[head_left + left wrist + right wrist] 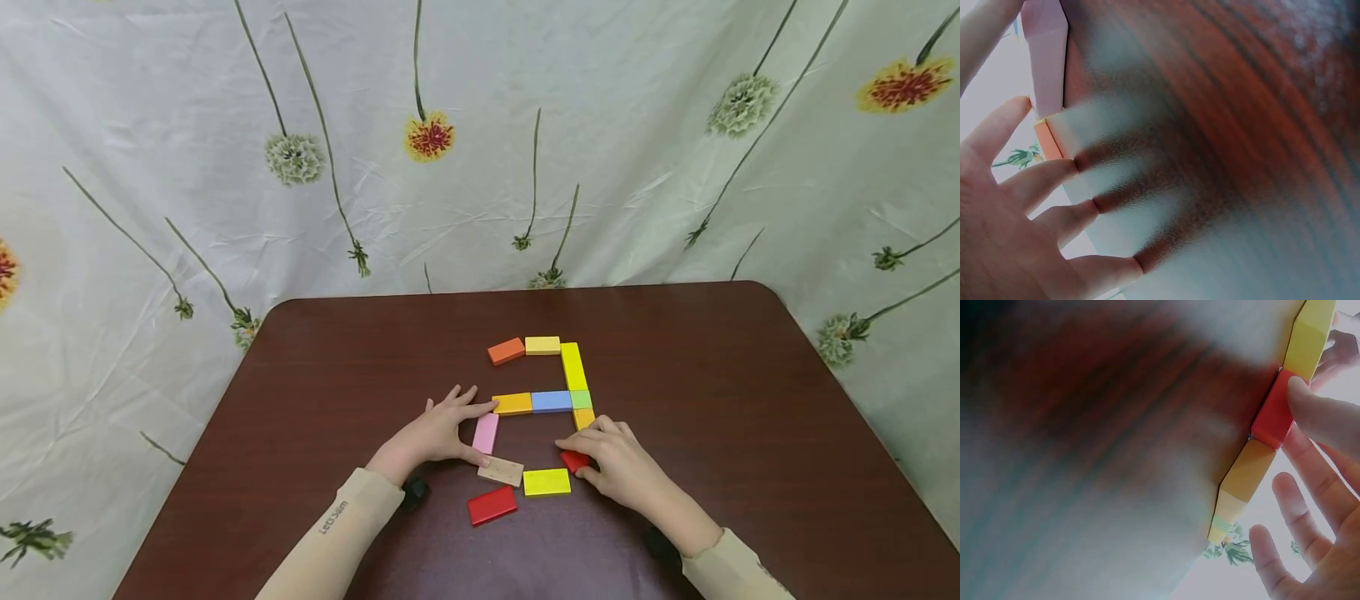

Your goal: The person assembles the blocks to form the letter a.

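Observation:
Flat coloured blocks lie on the table in a figure of joined lines. My left hand (438, 429) is spread, its index fingertip at the orange-yellow block (513, 405) and its thumb at the plain wood block (500, 471). Between these two is a pink block (486, 433), also seen large in the left wrist view. My right hand (626, 462) pinches a red block (1274, 411) between thumb and index finger. That block sits between a yellow block (547, 482) and an amber block (1247, 470); the hand partly hides it in the head view.
A second red block (492, 506) lies apart, nearest the front. Further back are an orange block (506, 351), a pale yellow block (542, 346), a long yellow stretch (573, 367), a blue block (551, 402) and a green block (581, 400). A flowered cloth (480, 192) hangs behind the table.

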Tool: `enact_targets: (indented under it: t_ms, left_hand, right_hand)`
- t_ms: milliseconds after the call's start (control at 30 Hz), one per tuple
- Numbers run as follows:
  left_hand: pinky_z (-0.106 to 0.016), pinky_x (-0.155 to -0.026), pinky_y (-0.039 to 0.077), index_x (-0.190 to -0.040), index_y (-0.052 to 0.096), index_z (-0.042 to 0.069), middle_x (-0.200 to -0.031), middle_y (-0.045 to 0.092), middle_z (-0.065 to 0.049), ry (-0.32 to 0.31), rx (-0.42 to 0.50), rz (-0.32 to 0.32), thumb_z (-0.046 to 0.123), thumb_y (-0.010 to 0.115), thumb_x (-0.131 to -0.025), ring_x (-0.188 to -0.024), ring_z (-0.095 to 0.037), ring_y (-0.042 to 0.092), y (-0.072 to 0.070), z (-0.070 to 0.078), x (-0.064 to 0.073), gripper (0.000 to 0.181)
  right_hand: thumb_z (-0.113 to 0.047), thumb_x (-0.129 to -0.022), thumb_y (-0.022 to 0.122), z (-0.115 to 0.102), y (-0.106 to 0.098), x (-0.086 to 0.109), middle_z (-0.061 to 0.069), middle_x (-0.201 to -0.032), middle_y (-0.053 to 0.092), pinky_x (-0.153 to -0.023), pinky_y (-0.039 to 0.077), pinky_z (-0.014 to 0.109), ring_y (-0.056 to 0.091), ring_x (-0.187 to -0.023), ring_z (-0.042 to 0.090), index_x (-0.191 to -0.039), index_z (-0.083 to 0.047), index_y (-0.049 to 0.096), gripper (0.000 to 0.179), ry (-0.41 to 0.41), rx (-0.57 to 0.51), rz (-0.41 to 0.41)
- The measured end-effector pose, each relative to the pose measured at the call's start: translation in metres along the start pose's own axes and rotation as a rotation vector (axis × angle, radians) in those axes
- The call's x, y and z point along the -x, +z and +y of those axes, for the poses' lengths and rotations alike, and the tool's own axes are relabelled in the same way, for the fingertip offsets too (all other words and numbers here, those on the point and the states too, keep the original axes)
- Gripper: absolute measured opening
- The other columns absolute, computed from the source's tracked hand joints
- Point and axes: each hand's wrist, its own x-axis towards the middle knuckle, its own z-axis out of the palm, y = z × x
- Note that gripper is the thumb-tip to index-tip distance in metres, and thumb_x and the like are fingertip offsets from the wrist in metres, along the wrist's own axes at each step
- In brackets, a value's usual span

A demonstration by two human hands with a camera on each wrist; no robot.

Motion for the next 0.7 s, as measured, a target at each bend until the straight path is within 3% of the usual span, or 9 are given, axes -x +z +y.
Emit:
enact_targets:
  t_ms: [700]
  left_hand:
    - [-0.072,-0.113,0.01,-0.147,0.048,0.027,-0.16,0.03,-0.014,-0.005,-0.006,-0.001,0.041,0.086,-0.072,-0.151,-0.042,0.013,0.001,-0.0002,-0.0007,0.085]
  right_hand:
    - [-0.022,-0.074,0.086,-0.0033,-0.0005,0.0025,-0.002,-0.111,0.073,-0.079,0.038,0.035,0.048,-0.094,0.013,-0.117,-0.014,0.074,0.045,-0.012,0.021,0.023]
